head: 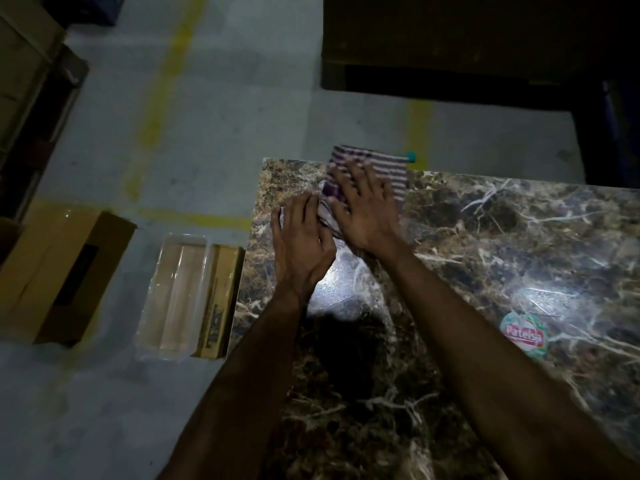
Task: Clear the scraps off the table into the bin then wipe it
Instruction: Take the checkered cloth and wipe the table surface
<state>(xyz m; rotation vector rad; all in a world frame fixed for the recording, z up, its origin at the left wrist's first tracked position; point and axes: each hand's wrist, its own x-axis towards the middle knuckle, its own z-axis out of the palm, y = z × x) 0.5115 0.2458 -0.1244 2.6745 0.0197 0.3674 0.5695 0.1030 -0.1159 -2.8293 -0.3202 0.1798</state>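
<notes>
Right hand (363, 209) flat on striped cloth (391, 171); left hand (301, 244) open beside; clear tray (173, 296) contents unclear.

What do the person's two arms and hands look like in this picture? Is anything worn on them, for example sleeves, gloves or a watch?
Both arms are bare from the lower edge of the picture to the wrists; no sleeve shows. The left hand and the right hand wear no gloves. No watch, bracelet or ring can be seen, though the light is dim and the right fingers are blurred. No cables or markings show.
</notes>
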